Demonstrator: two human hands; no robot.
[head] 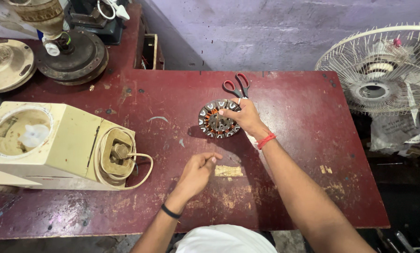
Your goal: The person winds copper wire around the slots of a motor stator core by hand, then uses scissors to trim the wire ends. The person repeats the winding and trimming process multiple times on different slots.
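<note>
My right hand (244,117), with a red thread on its wrist, rests its fingers on the right edge of a round motor stator (217,120) with copper windings, which lies flat on the dark red table (294,154). My left hand (198,171), with a black band on its wrist, hovers loosely curled over the table in front of the stator and holds nothing. Red-handled scissors (236,86) lie just behind the stator.
A cream mixer base (51,145) lies on its side at the left, its cord wound underneath. Round fan motor housings (72,54) stand at the back left. A white fan with a wire guard (388,70) stands off the table's right end.
</note>
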